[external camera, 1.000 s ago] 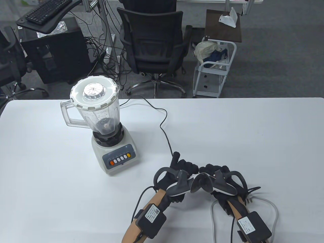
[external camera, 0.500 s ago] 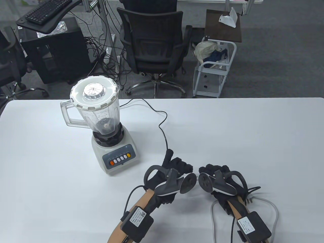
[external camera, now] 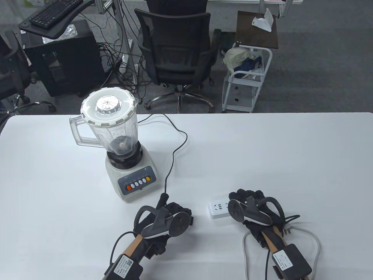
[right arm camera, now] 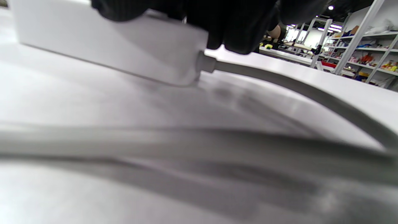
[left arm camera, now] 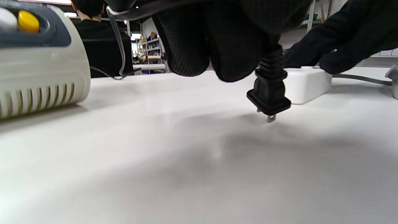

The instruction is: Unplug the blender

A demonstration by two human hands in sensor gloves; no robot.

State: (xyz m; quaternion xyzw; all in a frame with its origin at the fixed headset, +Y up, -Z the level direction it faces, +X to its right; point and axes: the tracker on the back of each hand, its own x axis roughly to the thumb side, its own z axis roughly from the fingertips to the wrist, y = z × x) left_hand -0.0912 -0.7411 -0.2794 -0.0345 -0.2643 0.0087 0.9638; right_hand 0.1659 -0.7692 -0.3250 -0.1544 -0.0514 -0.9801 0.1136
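Holding: left hand (external camera: 172, 217) grips the black plug (left arm camera: 269, 96), its fingers (left arm camera: 186, 40) curled round the plug's ribbed neck.
Plug: out of the socket, prongs bare, pointing down just above the bench (external camera: 291, 151), near the front edge.
Cord: the black cord (external camera: 177, 145) runs from the left hand's fingers toward the far edge and round behind the blender.
Blender: the blender (external camera: 122, 145) stands upright on the left half of the bench, lid on, button panel facing the front edge, near the left hand but apart from it.
Power strip: the white power strip (external camera: 219, 210) lies between the hands, apart from the plug.
Right hand: right hand (external camera: 252, 208) rests on the strip's right end, fingers (right arm camera: 230, 28) pressing on its top.
Grey cable: the grey cable (external camera: 316, 245) loops from the strip toward the front right corner.
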